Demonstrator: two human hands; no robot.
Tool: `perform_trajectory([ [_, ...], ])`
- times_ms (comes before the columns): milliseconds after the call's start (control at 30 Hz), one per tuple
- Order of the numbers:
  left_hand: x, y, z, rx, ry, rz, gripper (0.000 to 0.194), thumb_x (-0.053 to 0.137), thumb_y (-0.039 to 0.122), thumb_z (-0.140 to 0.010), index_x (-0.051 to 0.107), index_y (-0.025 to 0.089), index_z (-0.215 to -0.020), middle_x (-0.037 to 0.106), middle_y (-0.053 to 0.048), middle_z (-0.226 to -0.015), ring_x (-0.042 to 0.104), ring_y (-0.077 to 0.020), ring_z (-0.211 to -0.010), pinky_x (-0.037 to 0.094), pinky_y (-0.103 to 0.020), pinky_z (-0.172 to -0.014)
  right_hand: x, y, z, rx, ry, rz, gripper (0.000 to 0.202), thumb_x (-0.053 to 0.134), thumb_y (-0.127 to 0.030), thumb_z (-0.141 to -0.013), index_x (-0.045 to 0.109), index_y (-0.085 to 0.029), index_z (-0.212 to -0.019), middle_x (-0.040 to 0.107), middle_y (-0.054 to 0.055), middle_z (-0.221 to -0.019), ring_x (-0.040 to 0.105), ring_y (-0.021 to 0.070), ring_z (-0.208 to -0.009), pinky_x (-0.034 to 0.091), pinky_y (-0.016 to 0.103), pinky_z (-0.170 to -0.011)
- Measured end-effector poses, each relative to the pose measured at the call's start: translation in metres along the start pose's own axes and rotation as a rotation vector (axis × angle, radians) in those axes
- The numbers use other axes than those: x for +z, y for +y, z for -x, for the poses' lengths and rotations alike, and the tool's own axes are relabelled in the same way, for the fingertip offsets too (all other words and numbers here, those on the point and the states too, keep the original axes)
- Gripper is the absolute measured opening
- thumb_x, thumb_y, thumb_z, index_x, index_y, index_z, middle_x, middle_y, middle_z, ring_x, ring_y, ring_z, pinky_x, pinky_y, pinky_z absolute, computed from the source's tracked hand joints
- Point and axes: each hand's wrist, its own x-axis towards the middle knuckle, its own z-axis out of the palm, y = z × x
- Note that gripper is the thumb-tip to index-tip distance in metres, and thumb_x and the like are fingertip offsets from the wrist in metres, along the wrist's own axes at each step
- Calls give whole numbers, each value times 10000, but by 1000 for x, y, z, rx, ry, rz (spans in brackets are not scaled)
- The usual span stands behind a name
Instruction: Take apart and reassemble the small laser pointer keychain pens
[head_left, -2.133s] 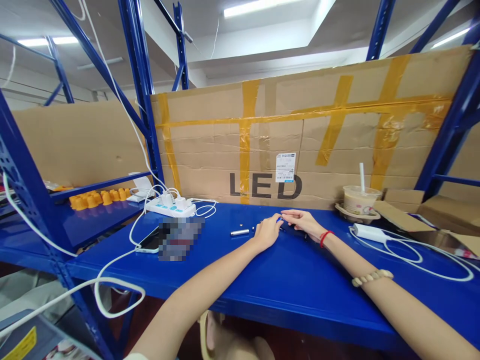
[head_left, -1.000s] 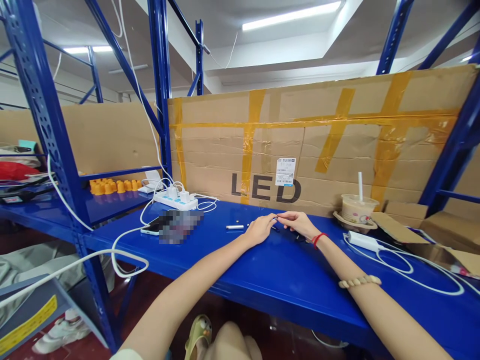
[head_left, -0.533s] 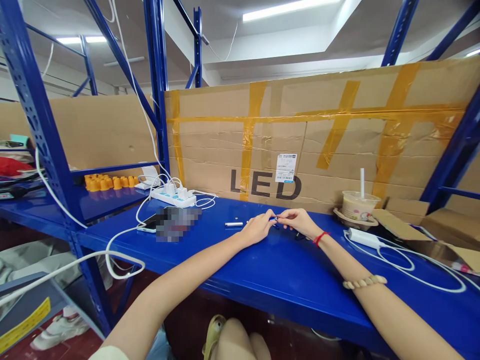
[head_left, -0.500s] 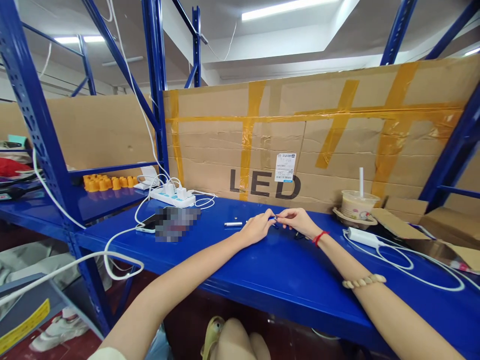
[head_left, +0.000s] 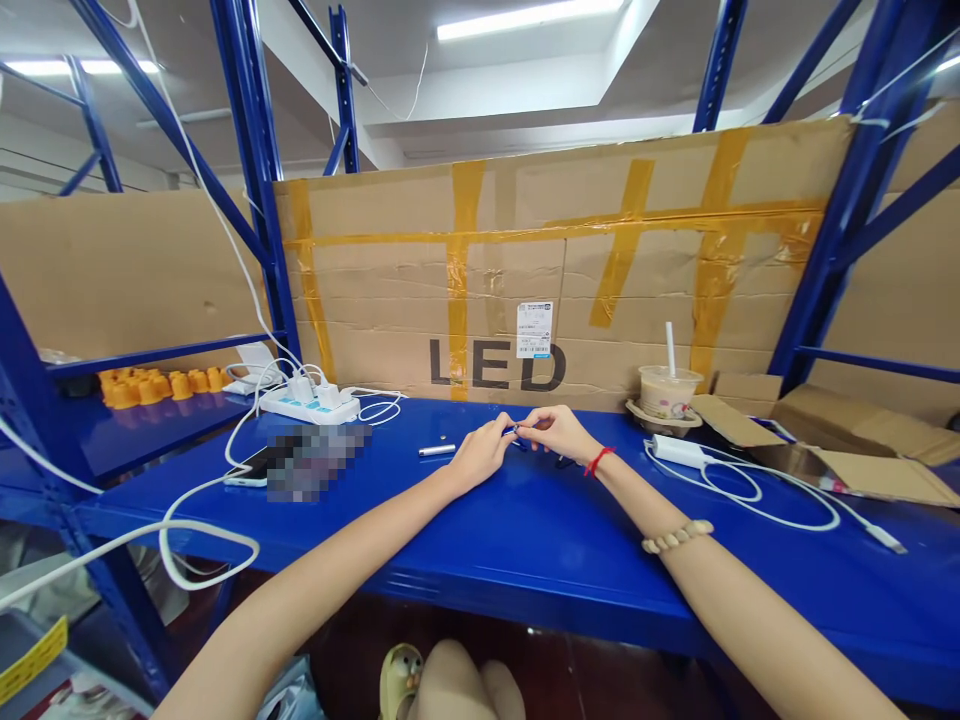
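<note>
My left hand (head_left: 481, 455) and my right hand (head_left: 556, 433) meet over the blue tabletop (head_left: 517, 540), their fingertips pinched together. Between them is a small dark, slim piece (head_left: 513, 430), too small to name and mostly hidden by the fingers; both hands appear closed on it. Left of my left hand lies a short silver tube (head_left: 436, 451), shaped like part of a pen. A tiny dark bit (head_left: 442, 437) sits just behind the tube. Some small black thing (head_left: 567, 462) shows partly under my right wrist.
To the left are a white power strip (head_left: 311, 402) with plugs and cords and a phone (head_left: 262, 462). On the right stand a drink cup with a straw (head_left: 667, 392), a white adapter (head_left: 679, 450) with cable, and an open cardboard box (head_left: 817, 455). A taped cardboard panel (head_left: 375, 300) closes the back.
The view has turned a little to the right, so everything appears shifted left. My hands stay together at the same spot, fingers still pinched on the small piece.
</note>
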Motion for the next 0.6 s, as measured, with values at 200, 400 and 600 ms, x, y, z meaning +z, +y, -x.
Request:
perform_trajectory([
  [200, 0, 1, -1, -11, 13, -30, 145, 310, 305, -891, 425, 234, -942, 592, -21, -1028, 562, -168, -952, 434, -273, -777, 1, -1, 0, -20, 27, 7, 393, 653, -506, -581, 639, -120, -653, 550, -9, -422, 438, 59, -360, 345, 182, -366],
  [400, -2, 4, -2, -56, -71, -65, 193, 275, 341, -897, 416, 231, -970, 610, -31, -934, 586, -187, -879, 440, -288, -718, 1, 0, 0, -15, 35, 44, 382, 653, -487, -587, 650, -112, -661, 545, -4, -416, 442, 62, -355, 343, 178, -352],
  [600, -7, 6, -3, -108, -145, -52, 224, 243, 354, -904, 405, 240, -1007, 622, -18, -865, 597, -184, -863, 432, -266, -685, 5, 8, -3, -62, 73, 112, 366, 622, -469, -638, 667, -115, -716, 604, 32, -502, 504, 94, -393, 371, 189, -341],
])
